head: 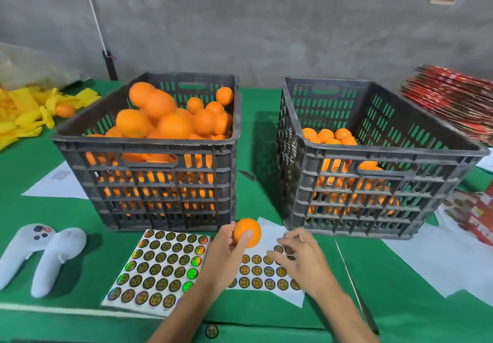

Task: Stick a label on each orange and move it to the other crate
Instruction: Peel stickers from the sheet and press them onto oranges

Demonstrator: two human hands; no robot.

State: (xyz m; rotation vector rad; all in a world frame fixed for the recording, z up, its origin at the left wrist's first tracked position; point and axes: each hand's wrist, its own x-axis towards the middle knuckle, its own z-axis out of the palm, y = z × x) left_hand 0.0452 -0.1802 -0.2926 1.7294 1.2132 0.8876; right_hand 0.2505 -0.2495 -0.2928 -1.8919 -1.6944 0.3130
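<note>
My left hand grips a small orange just in front of the left crate, which is heaped with oranges. My right hand hovers with bent fingers over a sticker sheet of round dark labels; whether a label sits between its fingertips cannot be made out. A fuller sheet of holographic labels lies left of my left wrist. The right crate holds a low layer of oranges.
Two white controllers lie at the left on the green table. Yellow bags with one loose orange sit at the far left. Red flattened cartons are stacked at the right. White papers lie beside the right crate.
</note>
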